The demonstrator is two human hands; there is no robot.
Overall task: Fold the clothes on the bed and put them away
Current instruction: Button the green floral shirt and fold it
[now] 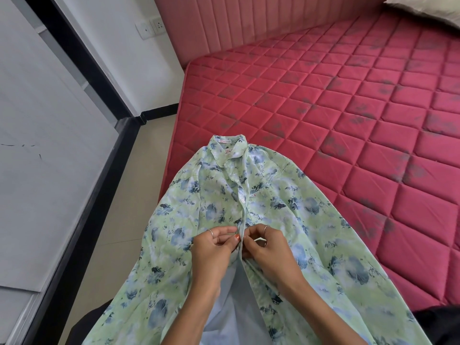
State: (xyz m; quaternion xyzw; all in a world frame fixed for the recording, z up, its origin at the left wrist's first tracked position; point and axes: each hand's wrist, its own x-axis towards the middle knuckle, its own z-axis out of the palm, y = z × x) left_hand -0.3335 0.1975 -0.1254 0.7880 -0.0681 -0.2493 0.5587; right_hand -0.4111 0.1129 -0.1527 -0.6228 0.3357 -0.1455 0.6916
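A light green shirt with blue flower print lies face up on the corner of the red quilted mattress, collar pointing away from me. Its lower part hangs off the bed edge toward me and is parted there. My left hand pinches the left edge of the button placket at mid-chest. My right hand pinches the right edge directly opposite, fingertips almost meeting my left hand's. One button above my hands looks fastened.
A pink padded headboard stands behind the mattress. A grey pillow lies at the far right corner. To the left are a tiled floor strip, a white wardrobe door and a wall socket.
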